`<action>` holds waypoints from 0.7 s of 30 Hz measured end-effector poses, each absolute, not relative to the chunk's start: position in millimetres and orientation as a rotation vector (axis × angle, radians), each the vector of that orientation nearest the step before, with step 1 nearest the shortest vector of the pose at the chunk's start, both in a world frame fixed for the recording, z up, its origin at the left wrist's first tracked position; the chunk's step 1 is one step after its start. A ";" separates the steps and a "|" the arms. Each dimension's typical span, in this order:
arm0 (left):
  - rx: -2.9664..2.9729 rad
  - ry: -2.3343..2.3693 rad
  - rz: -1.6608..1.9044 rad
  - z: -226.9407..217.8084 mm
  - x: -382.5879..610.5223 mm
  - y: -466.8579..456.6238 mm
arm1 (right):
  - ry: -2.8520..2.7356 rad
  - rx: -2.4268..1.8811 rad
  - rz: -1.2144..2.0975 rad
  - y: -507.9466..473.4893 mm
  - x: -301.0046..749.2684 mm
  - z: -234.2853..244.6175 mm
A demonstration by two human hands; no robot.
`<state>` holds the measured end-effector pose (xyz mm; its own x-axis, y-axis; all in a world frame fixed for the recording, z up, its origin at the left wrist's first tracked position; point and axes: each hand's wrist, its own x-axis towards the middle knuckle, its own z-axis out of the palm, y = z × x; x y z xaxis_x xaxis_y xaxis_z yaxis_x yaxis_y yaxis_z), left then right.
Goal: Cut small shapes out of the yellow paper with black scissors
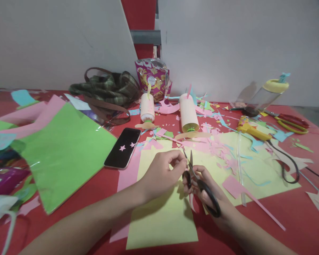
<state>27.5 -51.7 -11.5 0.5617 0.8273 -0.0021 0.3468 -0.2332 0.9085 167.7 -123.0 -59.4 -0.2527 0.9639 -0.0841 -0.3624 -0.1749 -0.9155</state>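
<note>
My right hand (202, 182) grips black-handled scissors (211, 198), their blades parted and pointing away from me. Close by on the left, my left hand (166, 170) is closed in a pinch beside the blades; whatever its fingertips hold is too small or hidden to make out. Beneath both hands lies a pale yellow paper sheet (159, 223), partly over a pink sheet (124, 187). Two small pink paper stars (122, 148) rest on a black phone (117, 156) to the left. A pink strip (191, 202) shows just below my right hand.
Two cream paper-wrapped cylinders (187, 111) stand behind the hands amid paper scraps (220, 152). A yellow glue gun (255, 131), red-and-green-handled scissors (292, 122) and a clear tilted bottle (267, 95) lie right. Green sheets (69, 152) lie left; a snack bag (152, 79) stands behind.
</note>
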 end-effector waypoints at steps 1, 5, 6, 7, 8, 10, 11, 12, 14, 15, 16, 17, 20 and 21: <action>1.805 0.967 0.623 -12.1 27.7 -52.5 | -1.006 -0.882 1.636 -123.0 167.5 -58.9; 1.764 0.975 0.666 -13.9 29.2 -55.6 | -1.024 -0.894 1.627 -123.0 166.9 -58.0; 1.753 0.977 0.679 -14.2 29.7 -56.3 | -1.026 -0.905 1.625 -123.0 167.0 -58.2; 1.740 0.977 0.689 -14.6 30.2 -56.9 | -1.028 -0.912 1.622 -123.1 167.1 -58.5; 1.723 0.977 0.698 -15.0 30.8 -57.5 | -1.030 -0.914 1.617 -123.2 167.3 -59.1; 1.674 0.970 0.699 -15.7 32.0 -58.8 | -1.043 -0.905 1.603 -123.2 167.5 -60.5; 1.648 0.966 0.696 -16.2 32.4 -59.4 | -1.051 -0.898 1.594 -123.2 167.4 -61.3; 1.624 0.959 0.692 -16.6 32.8 -60.0 | -1.057 -0.895 1.585 -123.1 167.3 -62.2; 1.587 0.944 0.686 -17.9 33.4 -61.1 | -1.067 -0.896 1.567 -122.7 166.9 -63.7; 1.574 0.936 0.685 -18.6 33.6 -61.5 | -1.070 -0.900 1.560 -122.5 166.6 -64.3; 1.560 0.928 0.682 -19.4 33.7 -61.9 | -1.072 -0.904 1.555 -122.4 166.4 -64.7; 1.543 0.918 0.673 -20.1 33.7 -62.2 | -1.074 -0.910 1.552 -122.2 166.2 -64.9; 1.503 0.894 0.638 -21.5 33.5 -62.2 | -1.070 -0.933 1.560 -122.4 165.9 -64.4; 1.502 0.896 0.634 -21.7 33.4 -62.0 | -1.069 -0.938 1.563 -122.7 166.0 -64.1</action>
